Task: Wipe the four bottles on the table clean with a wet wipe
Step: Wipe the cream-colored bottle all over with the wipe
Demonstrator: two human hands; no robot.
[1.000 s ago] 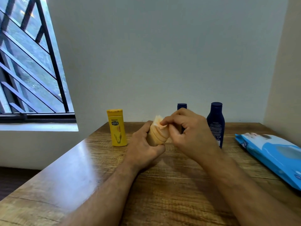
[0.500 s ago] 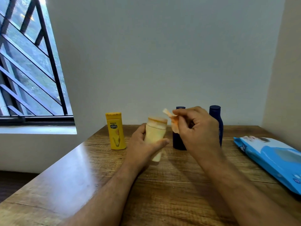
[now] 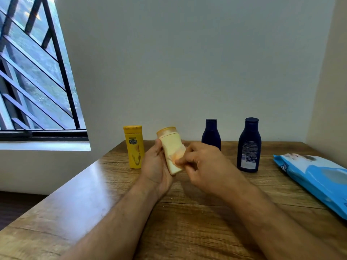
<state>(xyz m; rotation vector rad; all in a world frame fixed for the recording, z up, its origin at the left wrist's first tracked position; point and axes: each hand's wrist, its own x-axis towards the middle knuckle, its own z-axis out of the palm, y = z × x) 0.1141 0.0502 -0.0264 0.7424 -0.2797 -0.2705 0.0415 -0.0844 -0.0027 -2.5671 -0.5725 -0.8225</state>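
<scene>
The cream bottle sits in the left hand, lifted off the bench and tilted with its cap toward the wall. It is smooth plastic, pale yellow, with a rounded body and a flat orange-tan cap; no writing can be read on the side that shows. The left hand's fingers wrap behind it and the thumb lies along its left edge. The right hand has its fingers curled and presses a small, thin, translucent wipe flat against the bottle's lower right side with the fingertips. Both forearms reach forward, bare, over the bench.

Just left of the left hand stands a yellow bottle, squarish with a flat flip cap, its dark oval label reading "Vaseline". Beyond the right hand stands a small navy bottle, round-shouldered with a dark cap, partly hidden by the knuckles. Right of the right hand stands a taller navy bottle of the same shape, its back label covered in fine white print too small to read. Farther right lies a soft blue and white wipe pack, glossy, its lettering cut off. The bench is wood-grain laminate, brown and slightly shiny.
</scene>
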